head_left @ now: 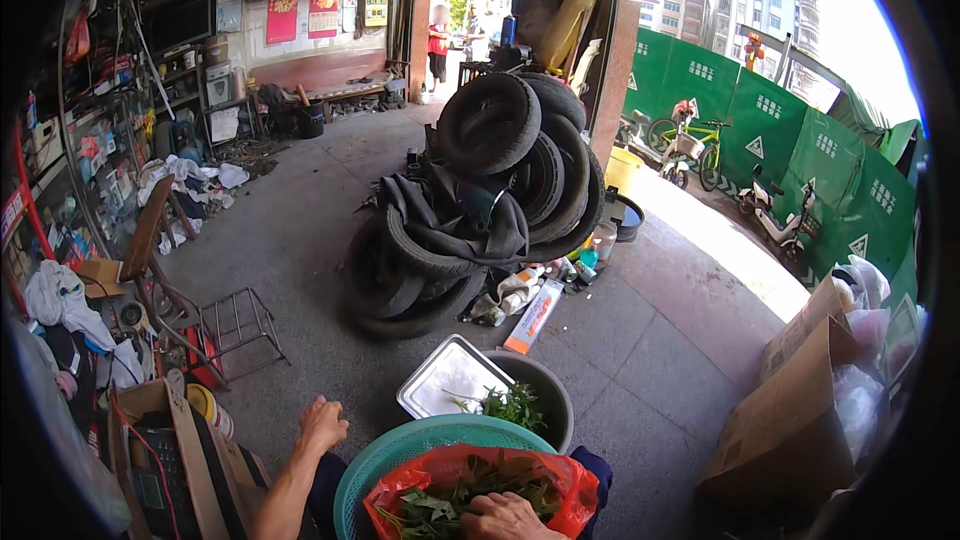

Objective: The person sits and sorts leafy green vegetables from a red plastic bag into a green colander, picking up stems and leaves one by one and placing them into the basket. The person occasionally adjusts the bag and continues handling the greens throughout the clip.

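Observation:
A teal plastic basket (352, 480) sits low in front of me, with an open red plastic bag (578, 480) inside it. Leafy greens (440, 505) fill the bag. My right hand (508, 518) is down among these leaves, its fingers curled around some and partly hidden. Left of the basket, my left hand (322, 425) is raised with bent, closed fingers; whatever is in them, if anything, does not show. Just beyond the basket stands a grey basin (562, 405) holding picked green sprigs (515, 405). A silvery rectangular tray (445, 380) rests tilted on its left rim.
A heap of black tyres (490, 125) and inner tubes rises ahead, with an orange-and-white box (535, 315) at its foot. To the left are a metal rack frame (245, 330) and cluttered shelves (90, 150). Cardboard boxes (785, 410) stand at right. Green fencing (770, 120) runs outside.

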{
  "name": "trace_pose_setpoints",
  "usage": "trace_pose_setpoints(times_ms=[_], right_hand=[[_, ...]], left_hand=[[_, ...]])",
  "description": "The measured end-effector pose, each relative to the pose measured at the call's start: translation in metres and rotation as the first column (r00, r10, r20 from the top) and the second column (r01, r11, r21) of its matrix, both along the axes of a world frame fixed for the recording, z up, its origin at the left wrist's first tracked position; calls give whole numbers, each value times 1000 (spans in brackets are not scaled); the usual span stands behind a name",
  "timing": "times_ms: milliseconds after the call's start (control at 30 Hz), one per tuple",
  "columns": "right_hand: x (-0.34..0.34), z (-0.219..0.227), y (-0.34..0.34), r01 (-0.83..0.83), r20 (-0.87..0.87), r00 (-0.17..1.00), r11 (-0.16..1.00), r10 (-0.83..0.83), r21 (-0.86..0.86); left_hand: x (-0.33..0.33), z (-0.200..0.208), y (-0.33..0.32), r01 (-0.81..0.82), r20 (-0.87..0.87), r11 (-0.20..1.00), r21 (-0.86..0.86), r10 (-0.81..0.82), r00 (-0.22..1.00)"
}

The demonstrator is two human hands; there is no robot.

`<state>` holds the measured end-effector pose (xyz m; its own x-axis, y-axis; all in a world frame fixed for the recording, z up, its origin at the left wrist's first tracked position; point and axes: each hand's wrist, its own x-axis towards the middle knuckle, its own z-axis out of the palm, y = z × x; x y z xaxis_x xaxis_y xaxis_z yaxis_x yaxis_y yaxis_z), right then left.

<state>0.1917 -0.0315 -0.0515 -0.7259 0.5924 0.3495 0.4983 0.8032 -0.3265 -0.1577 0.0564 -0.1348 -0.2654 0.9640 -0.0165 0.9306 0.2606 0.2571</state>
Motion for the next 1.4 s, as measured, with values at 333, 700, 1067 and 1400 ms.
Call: trace_pose_setpoints(times_ms=[333, 700, 1067, 1400], right_hand=[[1, -12, -1, 40, 336, 942, 986, 18, -165], [25, 68, 20, -69, -86, 995, 961, 47, -267], [37, 78, 29, -90, -233, 972, 975, 40, -205], [17, 89, 3, -194, -303, 952, 829, 31, -525]], left_hand=[[101, 100, -66, -101, 398, 730, 676, -246, 884], [172, 89, -128, 135, 614, 861, 491, -452, 647], [148, 112, -127, 129, 646, 816, 564, -533, 546], [141, 136, -141, -99, 741, 790, 605, -514, 432]])
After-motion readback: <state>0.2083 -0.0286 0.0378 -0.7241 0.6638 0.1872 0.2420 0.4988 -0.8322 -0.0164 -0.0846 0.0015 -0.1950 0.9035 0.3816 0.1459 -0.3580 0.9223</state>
